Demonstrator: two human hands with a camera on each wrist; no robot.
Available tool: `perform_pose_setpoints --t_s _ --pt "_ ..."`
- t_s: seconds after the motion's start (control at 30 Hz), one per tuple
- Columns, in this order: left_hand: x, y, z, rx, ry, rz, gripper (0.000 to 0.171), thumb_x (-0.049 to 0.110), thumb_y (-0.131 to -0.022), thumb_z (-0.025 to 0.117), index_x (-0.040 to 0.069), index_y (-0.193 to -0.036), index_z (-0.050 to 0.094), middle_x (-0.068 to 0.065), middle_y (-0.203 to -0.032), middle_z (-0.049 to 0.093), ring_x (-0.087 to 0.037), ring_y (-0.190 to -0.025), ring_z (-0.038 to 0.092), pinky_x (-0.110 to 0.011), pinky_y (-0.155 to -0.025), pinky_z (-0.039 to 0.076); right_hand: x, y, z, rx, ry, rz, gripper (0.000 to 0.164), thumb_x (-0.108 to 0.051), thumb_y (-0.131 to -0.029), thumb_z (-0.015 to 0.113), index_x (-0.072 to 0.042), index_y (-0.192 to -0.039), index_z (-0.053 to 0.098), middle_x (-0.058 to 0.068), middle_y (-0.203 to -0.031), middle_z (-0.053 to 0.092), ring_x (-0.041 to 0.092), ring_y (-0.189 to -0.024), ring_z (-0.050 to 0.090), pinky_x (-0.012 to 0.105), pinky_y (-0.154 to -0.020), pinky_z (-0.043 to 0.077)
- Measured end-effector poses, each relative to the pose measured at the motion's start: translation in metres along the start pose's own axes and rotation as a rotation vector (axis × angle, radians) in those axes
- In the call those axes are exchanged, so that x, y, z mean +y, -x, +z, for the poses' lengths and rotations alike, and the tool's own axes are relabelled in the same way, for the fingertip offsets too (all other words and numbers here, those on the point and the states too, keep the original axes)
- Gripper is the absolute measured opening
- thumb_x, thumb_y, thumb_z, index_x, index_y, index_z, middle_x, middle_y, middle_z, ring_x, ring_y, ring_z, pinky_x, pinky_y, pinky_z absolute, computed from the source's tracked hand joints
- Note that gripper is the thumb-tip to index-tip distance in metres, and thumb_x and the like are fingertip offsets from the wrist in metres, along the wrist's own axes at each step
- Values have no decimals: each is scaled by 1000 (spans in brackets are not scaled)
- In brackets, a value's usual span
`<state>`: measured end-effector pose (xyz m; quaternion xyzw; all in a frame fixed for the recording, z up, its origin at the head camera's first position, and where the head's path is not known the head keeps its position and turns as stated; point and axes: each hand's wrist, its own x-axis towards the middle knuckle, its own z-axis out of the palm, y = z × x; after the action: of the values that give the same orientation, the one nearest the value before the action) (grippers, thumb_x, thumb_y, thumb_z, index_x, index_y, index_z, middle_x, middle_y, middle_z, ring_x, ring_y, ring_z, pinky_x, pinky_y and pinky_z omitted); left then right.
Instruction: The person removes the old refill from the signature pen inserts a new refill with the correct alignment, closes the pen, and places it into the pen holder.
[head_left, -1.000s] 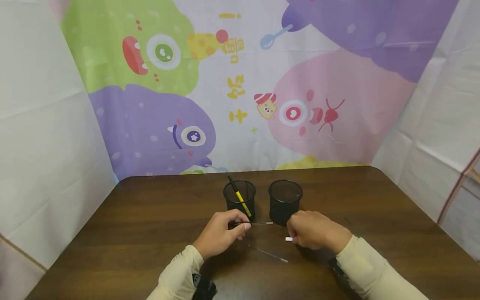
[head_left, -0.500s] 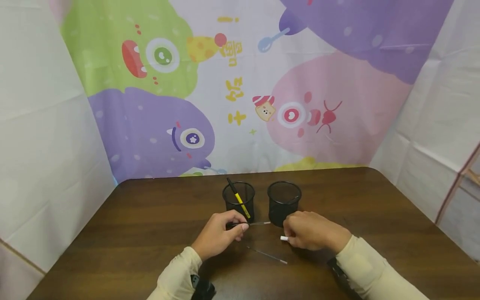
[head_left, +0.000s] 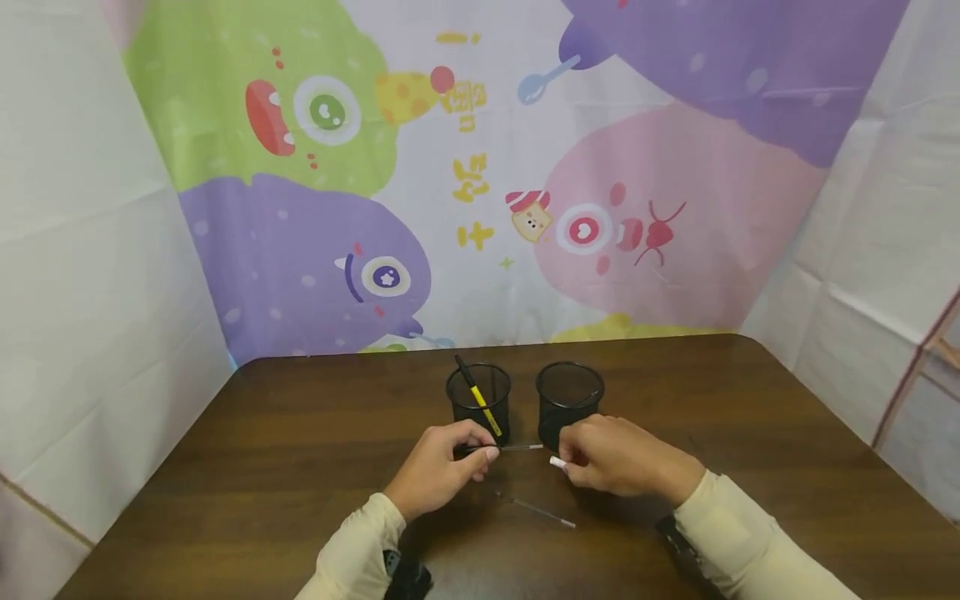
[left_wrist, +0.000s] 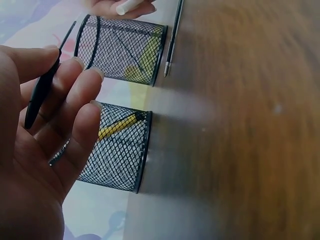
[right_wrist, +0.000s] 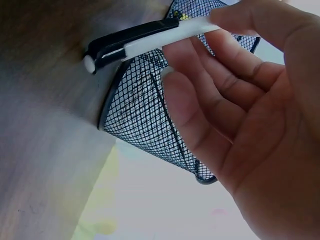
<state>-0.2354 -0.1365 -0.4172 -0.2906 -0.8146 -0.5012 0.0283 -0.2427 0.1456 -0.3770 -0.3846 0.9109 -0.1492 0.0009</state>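
My left hand [head_left: 438,462] pinches a black tapered pen barrel [left_wrist: 42,92] between thumb and fingertips. Out of its end a thin ink refill [head_left: 523,447] points right, toward the other hand. In my right hand [head_left: 626,458], thumb and fingertips hold a white pen barrel [right_wrist: 165,41] with a black clip. Only its short white end shows in the head view, close to the refill's tip but apart from it. A second refill [head_left: 542,512] lies loose on the table below and between the hands.
Two black mesh pen cups stand behind the hands. The left cup [head_left: 461,412] holds a yellow and black marker [head_left: 477,392] leaning on its rim. Inside the right cup [head_left: 555,421] rests a thin dark stick. The brown table [head_left: 300,417] ends at a cartoon-printed cloth [head_left: 487,300].
My right hand has moved left and slightly up, bringing the white barrel closer to the held refill. My left hand stays nearly still.
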Motion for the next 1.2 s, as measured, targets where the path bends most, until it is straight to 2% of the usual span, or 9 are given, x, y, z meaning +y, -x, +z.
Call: perform_pose_setpoints --t_s 0.13,0.43,0.73,1.0,1.2 --pt "0 2 0 -1 20 -8 5 18 -97 69 14 -101 69 -8 -82 70 -13 -67 68 -31 -67 57 -1 0 0 -1 -28 -4 14 -15 -89 70 -22 -83 59 -17 -74 52 1 -61 48 24 -55 44" --pt "3 0 -1 6 20 -6 4 17 -97 69 15 -101 69 -8 -83 70 -13 -67 67 -32 -67 57 -1 -1 -1 70 -39 -42 17 -15 -91 69 -23 -84 56 -17 -71 50 0 -60 47 23 -54 43" --pt "2 -1 -1 28 5 5 5 16 -96 70 16 -101 68 6 -78 67 -12 -65 67 -32 -67 57 1 -2 0 90 -69 -38 10 -16 -93 68 -21 -88 60 -18 -77 59 -2 -68 56 24 -62 49" --pt "-2 1 0 32 0 -1 6 18 -97 70 15 -101 69 1 -80 68 -13 -66 67 -32 -67 57 0 -3 1 131 -69 -57 11 -13 -91 69 -20 -89 61 -18 -75 56 -1 -65 52 23 -60 47" --pt "-2 1 -2 49 4 9 5 16 -96 70 15 -101 69 4 -79 67 -12 -65 67 -31 -66 57 -1 -5 0 172 -61 -71 10 -12 -89 68 -20 -89 61 -18 -74 53 1 -64 51 23 -59 45"
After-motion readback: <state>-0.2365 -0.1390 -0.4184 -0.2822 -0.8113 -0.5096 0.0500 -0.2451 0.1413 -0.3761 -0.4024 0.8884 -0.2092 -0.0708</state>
